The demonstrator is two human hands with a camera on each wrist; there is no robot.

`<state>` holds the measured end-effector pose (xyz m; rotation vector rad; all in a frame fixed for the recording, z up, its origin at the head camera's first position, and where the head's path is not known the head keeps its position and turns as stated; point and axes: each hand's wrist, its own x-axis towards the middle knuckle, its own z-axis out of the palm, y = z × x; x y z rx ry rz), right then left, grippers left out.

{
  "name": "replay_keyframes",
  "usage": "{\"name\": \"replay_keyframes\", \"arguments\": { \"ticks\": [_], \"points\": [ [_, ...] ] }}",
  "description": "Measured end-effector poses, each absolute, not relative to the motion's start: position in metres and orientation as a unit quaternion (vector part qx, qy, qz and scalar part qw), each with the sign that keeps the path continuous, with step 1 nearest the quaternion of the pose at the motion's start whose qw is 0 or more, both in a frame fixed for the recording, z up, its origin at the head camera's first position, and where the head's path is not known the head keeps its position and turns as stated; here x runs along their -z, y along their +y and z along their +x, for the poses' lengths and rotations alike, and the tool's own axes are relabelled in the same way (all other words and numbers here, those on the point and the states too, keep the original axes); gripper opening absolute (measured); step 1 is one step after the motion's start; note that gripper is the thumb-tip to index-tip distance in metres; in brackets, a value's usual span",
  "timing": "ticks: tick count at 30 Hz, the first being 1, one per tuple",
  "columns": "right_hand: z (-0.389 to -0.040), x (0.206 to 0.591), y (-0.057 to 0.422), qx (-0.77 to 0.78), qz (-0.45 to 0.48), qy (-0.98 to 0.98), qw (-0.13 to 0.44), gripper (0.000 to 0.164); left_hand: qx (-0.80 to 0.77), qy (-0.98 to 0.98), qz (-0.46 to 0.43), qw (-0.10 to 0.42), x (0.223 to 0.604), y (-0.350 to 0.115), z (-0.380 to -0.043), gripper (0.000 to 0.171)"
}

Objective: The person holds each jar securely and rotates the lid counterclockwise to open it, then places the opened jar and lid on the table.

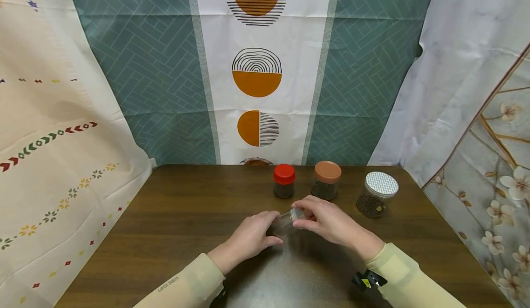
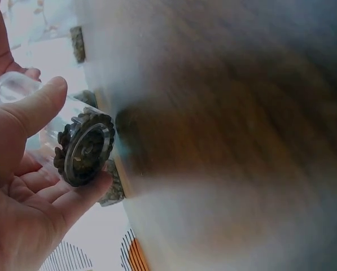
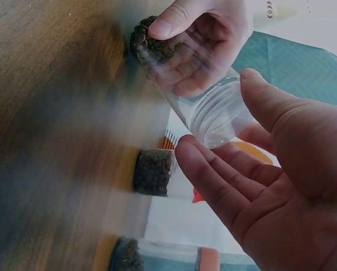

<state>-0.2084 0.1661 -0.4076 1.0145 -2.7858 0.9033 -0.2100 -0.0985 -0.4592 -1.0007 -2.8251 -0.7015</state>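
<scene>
A clear jar (image 1: 285,224) is tilted between my two hands above the table, its ridged neck up to the right. Dark bean-like pieces (image 3: 151,42) fill only its base end. My left hand (image 1: 252,236) grips its lower body, thumb on one side and fingers on the other; the left wrist view shows the jar's round bottom (image 2: 88,149). At the neck (image 3: 216,113), my right hand (image 1: 327,220) curls thumb and fingers around opposite sides. Whether a clear lid sits on the mouth is hard to tell.
Behind my hands stand a red-lidded jar (image 1: 284,179), a jar with an orange-brown lid (image 1: 327,179) and, at right, a jar with a patterned white lid (image 1: 377,193), all holding dark pieces. The brown table (image 1: 178,207) meets hanging cloths (image 1: 165,92) at its far edge.
</scene>
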Motion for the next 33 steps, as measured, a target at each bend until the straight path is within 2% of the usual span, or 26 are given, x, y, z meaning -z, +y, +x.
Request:
{"name": "replay_keyframes", "arguments": {
  "ticks": [8,16,25,33],
  "points": [
    [-0.2069,0.4068,0.1676,-0.3,0.339,-0.892,0.013,0.043,0.227,-0.918,-0.324,0.027,0.4602,-0.0984,-0.2109,0.05],
    [-0.2074,0.4078,0.1672,-0.31,0.343,-0.886,-0.005,0.048,0.224,-0.918,-0.326,0.027,0.4599,-0.0984,-0.2104,0.05],
    [-0.2068,0.4071,0.1662,-0.295,0.365,-0.883,0.019,0.05,0.226,-0.918,-0.324,0.028,0.4594,-0.0986,-0.2098,0.051],
    [-0.2059,0.4038,0.1671,-0.325,0.335,-0.884,-0.024,0.055,0.237,-0.919,-0.315,0.028,0.4596,-0.0981,-0.2114,0.054]
  ]
}}
